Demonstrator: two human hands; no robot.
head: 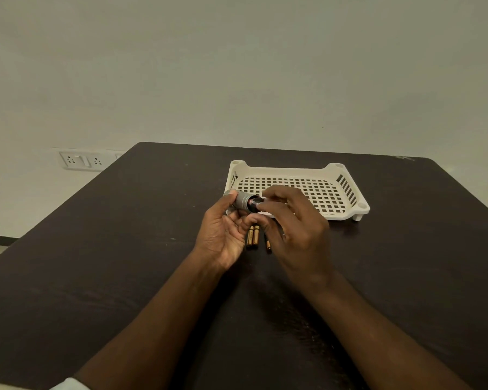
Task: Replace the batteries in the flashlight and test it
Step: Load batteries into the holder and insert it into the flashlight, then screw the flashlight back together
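Observation:
A short grey flashlight [242, 201] lies sideways above the table, gripped by my left hand [223, 235] with the thumb on top. Its open end faces right, and a dark battery holder [254, 205] sticks out of it. The fingers of my right hand [293, 223] pinch that holder at the flashlight's mouth. Below the hands, two gold and black batteries [252, 235] lie side by side on the table, and a third battery [267, 244] lies just to their right, partly hidden by my right hand.
A cream plastic tray [347, 190] with a perforated floor stands just behind the hands. The dark table [124, 249] ends at the wall behind it. A wall socket plate [81, 160] is at the left.

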